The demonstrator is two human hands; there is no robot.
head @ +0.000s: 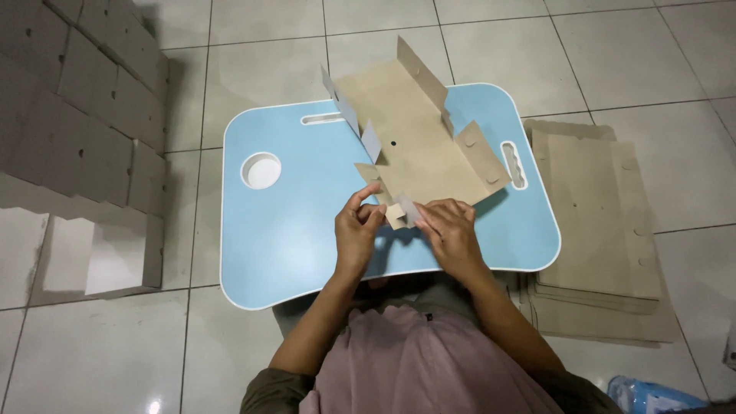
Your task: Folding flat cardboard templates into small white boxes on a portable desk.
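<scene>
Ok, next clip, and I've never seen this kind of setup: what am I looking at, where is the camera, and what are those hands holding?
There is no machine here, just a person's two bare hands. The single picture comes from a camera worn on that person's head, looking down at the lap. The left hand and right hand both pinch the near flaps of a flat brown cardboard box blank, partly folded, with side flaps standing up. It rests on a small light blue lap table with a round cup hole, set on a tiled floor. To the right lies a stack of flat blanks; to the left, piled folded boxes.
</scene>
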